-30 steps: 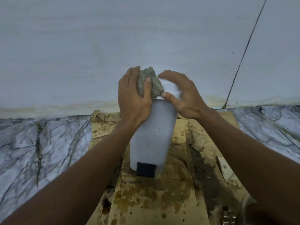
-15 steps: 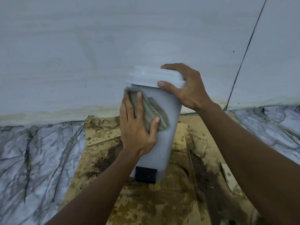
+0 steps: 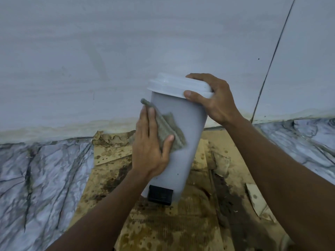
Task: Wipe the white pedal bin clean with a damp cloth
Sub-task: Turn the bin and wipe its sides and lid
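The white pedal bin (image 3: 188, 142) stands on stained cardboard, its top tilted to the right, with its black pedal (image 3: 160, 194) facing me at the bottom. My left hand (image 3: 150, 151) presses a grey-green cloth (image 3: 172, 131) flat against the bin's front left side, the thumb pinning the cloth. My right hand (image 3: 215, 102) grips the right edge of the white lid (image 3: 174, 86), thumb on the rim and fingers over the top. The back of the bin is hidden.
Wet, stained cardboard sheets (image 3: 163, 229) cover the floor under the bin. Marble-patterned floor (image 3: 41, 178) lies on the left and right. A pale wall (image 3: 126, 51) rises right behind the bin, with a dark vertical seam (image 3: 272, 57) at the right.
My left hand carried the cloth from the lid down onto the bin's front side. My right hand stayed on the lid, and the bin now tilts further to the right.
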### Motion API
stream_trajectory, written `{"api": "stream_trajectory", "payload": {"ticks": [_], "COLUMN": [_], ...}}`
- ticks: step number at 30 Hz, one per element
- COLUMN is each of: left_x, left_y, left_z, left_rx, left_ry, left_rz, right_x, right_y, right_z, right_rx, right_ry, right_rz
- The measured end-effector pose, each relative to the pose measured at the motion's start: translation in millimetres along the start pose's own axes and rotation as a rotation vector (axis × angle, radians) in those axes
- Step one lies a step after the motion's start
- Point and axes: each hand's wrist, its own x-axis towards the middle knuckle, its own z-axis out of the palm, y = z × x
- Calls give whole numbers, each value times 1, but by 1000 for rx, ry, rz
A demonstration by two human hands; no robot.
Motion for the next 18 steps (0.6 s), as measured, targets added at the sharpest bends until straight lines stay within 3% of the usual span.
{"api": "stream_trajectory", "payload": {"ticks": [3, 6, 10, 13, 15, 18], "left_x": [26, 33, 11, -20, -27, -6], "left_y": [27, 40, 27, 0, -22, -35], "left_z": [0, 6, 8, 8, 2, -9], "left_rx": [-150, 65, 365, 473, 505, 442], "left_ry": [123, 148, -16, -306, -450, -368], "left_rz": [-197, -134, 320, 813, 1050, 1029], "right_x": [0, -1, 0, -2, -2, -1], "right_y": [-1, -1, -3, -4, -4, -5], "right_z": [4, 5, 4, 3, 3, 5], "right_rx": [-22, -34, -7, 10, 2, -1], "right_ry": [1, 8, 3, -6, -8, -3], "right_rz": [-25, -29, -4, 15, 15, 16]}}
